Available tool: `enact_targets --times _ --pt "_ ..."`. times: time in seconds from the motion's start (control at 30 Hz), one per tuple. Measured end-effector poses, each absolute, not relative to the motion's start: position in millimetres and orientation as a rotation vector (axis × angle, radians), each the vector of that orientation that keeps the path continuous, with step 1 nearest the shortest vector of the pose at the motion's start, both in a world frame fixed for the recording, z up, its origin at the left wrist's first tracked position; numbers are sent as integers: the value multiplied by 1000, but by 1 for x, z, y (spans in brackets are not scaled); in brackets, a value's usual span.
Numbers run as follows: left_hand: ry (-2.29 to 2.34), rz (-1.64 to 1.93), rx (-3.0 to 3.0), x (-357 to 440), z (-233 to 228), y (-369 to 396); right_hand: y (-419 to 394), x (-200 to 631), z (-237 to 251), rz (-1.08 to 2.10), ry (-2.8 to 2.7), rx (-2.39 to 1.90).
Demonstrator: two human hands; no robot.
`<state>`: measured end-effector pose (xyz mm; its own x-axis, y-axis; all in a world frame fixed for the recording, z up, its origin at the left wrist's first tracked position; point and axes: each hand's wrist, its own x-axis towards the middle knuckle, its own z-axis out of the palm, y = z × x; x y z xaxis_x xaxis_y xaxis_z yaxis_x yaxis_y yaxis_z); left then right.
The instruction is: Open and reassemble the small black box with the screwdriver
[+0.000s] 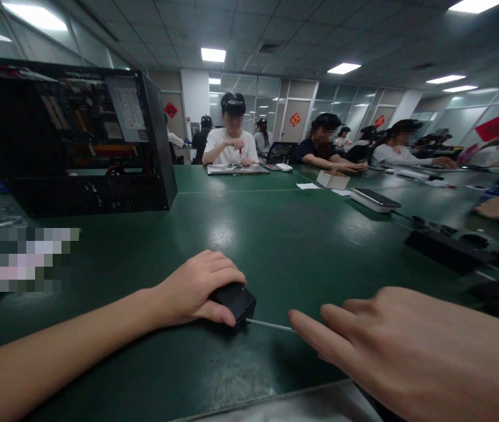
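One view only, worn on the person's head; it looks forward and slightly down along a green table (284,234); the left hand (196,290) and right hand (407,351) sit very near, low in the picture; the open computer case (73,135) stands near, upper left; seated people (231,138) lie well beyond, facing the camera.

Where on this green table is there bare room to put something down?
The widest bare patch of the green table lies beyond the left hand, between the open computer case and the flat white device. The right edge is crowded with black power strips. Near the front, the left hand covers a small black box; the right hand reaches toward it.
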<state>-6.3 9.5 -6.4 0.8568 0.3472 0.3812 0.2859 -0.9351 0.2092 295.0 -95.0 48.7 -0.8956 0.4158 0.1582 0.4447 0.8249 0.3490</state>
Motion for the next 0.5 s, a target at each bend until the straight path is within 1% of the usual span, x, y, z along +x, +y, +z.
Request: enact_targets --times 0.13,0.33,0.5 --pt "569 644 2867 -1 -5 6 -82 290 51 -687 -2978 -578" --pt "579 625 2853 2 -5 3 -54 309 48 -539 -2916 -611" --pt "582 624 2847 2 -5 4 -36 316 43 -558 -2880 -584"
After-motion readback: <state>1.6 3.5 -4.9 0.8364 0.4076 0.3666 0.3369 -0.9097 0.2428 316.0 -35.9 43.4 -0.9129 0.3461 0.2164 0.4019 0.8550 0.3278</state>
